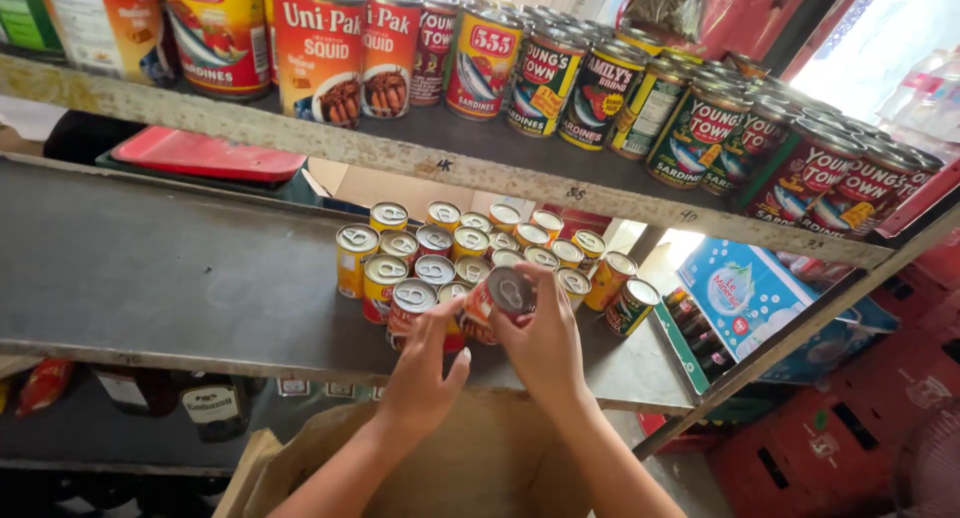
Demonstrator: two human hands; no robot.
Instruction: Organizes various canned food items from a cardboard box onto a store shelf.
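My right hand (545, 343) grips a small red tin can (500, 300) tilted on its side, its silver pull-tab lid facing up. My left hand (425, 363) reaches in beside it, fingertips touching the can's lower left side. Both hands hover at the front edge of a grey shelf (170, 278). Just behind them stands a cluster of several small yellow and red cans (450, 253), upright in rows with silver lids.
An upper shelf (420, 153) carries a long row of larger tin cans (540, 78). A brown cardboard box (480, 468) sits below my arms. A blue carton (750, 298) and red crates (850, 448) lie to the right; bottles (210, 408) stand below left.
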